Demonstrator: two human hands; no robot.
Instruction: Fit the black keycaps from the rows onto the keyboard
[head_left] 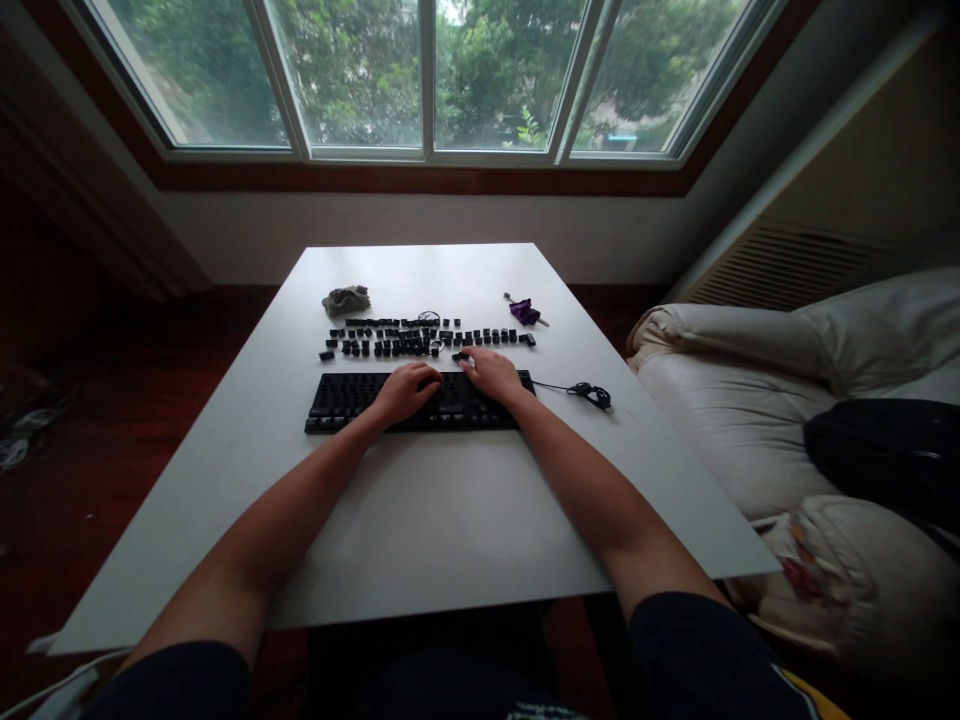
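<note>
A black keyboard (pixel 349 400) lies on the white table, with many of its keycaps off and a row still on along its near edge. My left hand (pixel 407 390) rests on the middle of the keyboard, its fingers bent and partly hidden, with no object visible in it. Over the keyboard's far edge reaches my right hand (pixel 493 374), thumb and fingers closed at a small black keycap (pixel 459 356). Beyond the keyboard, several loose keycaps (pixel 390 348) stand in rows. A thin wire-like ring (pixel 436 347) shows among them.
A crumpled grey cloth (pixel 346 299) lies at the table's far left. At the far right is a purple cloth-like item (pixel 524 312) with a stick-like end. The coiled cable (pixel 590 394) sits right of the keyboard. A cream sofa (pixel 697 400) stands beside the table (pixel 450 520).
</note>
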